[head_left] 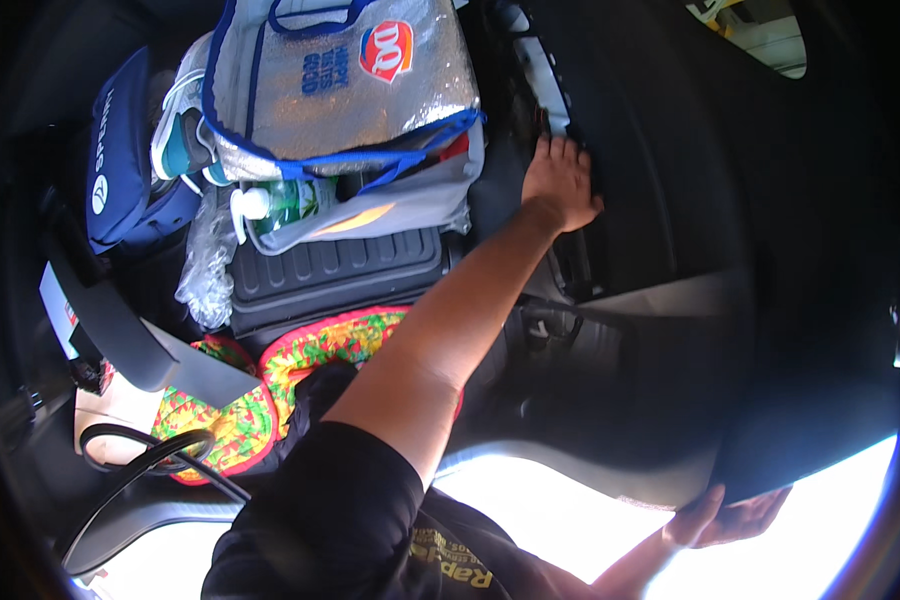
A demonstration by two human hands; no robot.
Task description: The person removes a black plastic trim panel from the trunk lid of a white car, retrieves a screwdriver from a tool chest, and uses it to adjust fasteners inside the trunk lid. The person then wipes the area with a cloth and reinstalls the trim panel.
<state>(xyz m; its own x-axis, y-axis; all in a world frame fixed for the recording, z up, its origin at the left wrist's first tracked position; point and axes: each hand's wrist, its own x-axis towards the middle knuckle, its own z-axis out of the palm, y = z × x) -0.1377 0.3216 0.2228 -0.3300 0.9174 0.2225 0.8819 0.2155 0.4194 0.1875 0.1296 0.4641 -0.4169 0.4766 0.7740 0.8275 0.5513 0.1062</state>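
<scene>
My left arm stretches across the middle. My left hand [563, 183] lies flat, fingers extended, against the black interior trim [638, 210] of a vehicle, beside a narrow gap with lighter metal [542, 85] in it. At the lower right, my right hand [730, 517] grips the lower edge of a large dark panel [810, 400], its thumb on the near side and its fingers partly hidden in glare. Just left of my left hand stands a silver insulated bag [370, 100] with blue edging.
Beneath the silver bag are a grey bag [410, 205] with a green bottle [292, 200], and a ribbed black case [340, 275]. Further left are a navy bag [120, 150], sneakers [185, 140] and crumpled clear plastic [210, 265]. Patterned fabric [225, 430] and a black cable [120, 495] lie nearer.
</scene>
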